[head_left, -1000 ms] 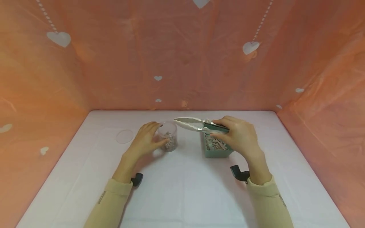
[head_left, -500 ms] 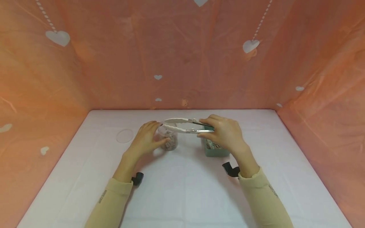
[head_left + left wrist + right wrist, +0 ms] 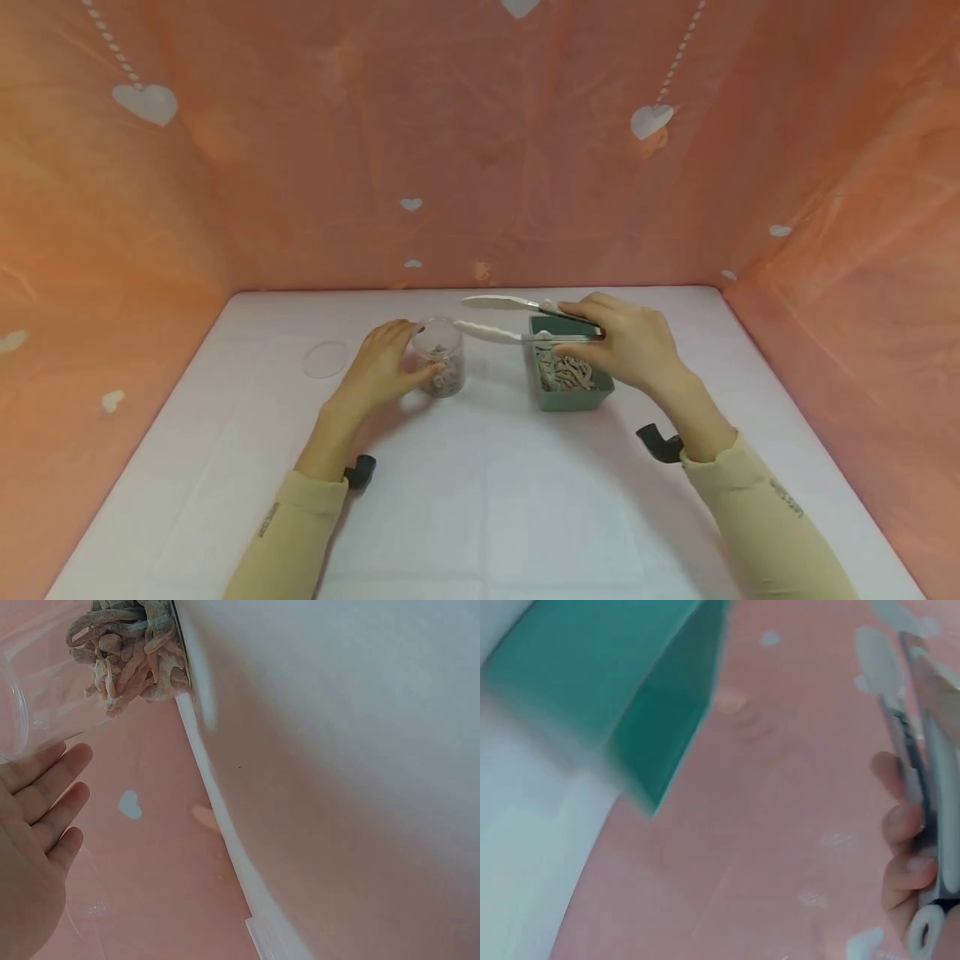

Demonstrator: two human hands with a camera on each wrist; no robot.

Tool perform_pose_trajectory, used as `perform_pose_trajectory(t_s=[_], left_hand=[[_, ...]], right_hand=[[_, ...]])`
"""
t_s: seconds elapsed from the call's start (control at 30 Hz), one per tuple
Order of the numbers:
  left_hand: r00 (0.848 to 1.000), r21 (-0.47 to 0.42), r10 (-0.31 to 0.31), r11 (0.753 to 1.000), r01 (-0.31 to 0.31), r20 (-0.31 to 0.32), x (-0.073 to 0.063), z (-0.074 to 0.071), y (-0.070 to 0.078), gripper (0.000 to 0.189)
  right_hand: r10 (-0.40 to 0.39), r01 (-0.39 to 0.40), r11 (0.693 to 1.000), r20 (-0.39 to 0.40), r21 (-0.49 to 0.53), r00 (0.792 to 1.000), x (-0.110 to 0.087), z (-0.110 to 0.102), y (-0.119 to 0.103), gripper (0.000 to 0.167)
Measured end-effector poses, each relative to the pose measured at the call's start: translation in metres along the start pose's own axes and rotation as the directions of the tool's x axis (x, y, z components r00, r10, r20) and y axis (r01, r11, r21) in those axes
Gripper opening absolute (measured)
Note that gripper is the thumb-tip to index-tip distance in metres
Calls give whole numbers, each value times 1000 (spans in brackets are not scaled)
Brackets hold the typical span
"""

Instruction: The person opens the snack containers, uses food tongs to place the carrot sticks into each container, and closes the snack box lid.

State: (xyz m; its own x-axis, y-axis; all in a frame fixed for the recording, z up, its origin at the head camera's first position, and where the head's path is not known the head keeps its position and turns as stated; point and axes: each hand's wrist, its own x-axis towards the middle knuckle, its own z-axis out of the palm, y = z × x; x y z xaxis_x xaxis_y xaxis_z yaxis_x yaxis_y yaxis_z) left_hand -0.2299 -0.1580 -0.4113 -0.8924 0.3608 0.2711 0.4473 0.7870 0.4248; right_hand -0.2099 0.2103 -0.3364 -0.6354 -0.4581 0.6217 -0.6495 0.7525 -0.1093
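In the head view my left hand (image 3: 381,362) holds a clear plastic jar (image 3: 454,354) upright, thumb at its near side and fingers at its far side. Brown, twisted dried strips (image 3: 131,656) fill the lower part of the jar. My right hand (image 3: 630,337) grips metal tongs (image 3: 551,337) with pale, scalloped heads. Spread apart, the tongs' arms have nothing visible between them, and the lower tip overlaps the jar's rim. Beneath the tongs and right hand stands a green rectangular box (image 3: 572,401) with more brown strips inside.
A thin, clear round lid (image 3: 325,359) lies on the white table (image 3: 480,500), left of the left hand. Orange curtains (image 3: 480,167) with white hearts rise behind the table and along both sides.
The tongs moved left over the jar's mouth, then back right toward the green box, their arms now wider apart. My left hand and the jar stay in place.
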Motion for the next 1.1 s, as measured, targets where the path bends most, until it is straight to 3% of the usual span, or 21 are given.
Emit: perform_pose_trajectory(t_s=[0.2,0.37,0.6,0.7,0.77,0.9,1.1], left_hand=[[1000,4,-4,1000,4,8,0,0,-1,80],[1000,-1,-2,1000,2,4,0,1,-2,80],[1000,-3,-4,1000,4,4,1,1,-2,80],[1000,-2,-3,1000,3,5,2,1,-2,80],[1000,1,-2,1000,2,5,2,2,-2,80],[1000,3,3,1000,-3,-1,2,1,-1,80],[1000,-4,3,1000,-3,-1,2,1,-1,80]], right_hand=[[-115,114,992,-10,-54,993,-13,-16,33,81],[-200,204,977,72,-56,977,-19,-32,56,82],[-216,244,961,196,-132,956,-19,-53,73,87],[-258,291,949,229,-120,938,-17,-58,81,83],[-287,321,941,247,-108,925,-14,-60,84,69],[-303,358,928,351,-103,886,-7,-64,87,56],[-247,350,930,507,-117,826,7,-64,85,55]])
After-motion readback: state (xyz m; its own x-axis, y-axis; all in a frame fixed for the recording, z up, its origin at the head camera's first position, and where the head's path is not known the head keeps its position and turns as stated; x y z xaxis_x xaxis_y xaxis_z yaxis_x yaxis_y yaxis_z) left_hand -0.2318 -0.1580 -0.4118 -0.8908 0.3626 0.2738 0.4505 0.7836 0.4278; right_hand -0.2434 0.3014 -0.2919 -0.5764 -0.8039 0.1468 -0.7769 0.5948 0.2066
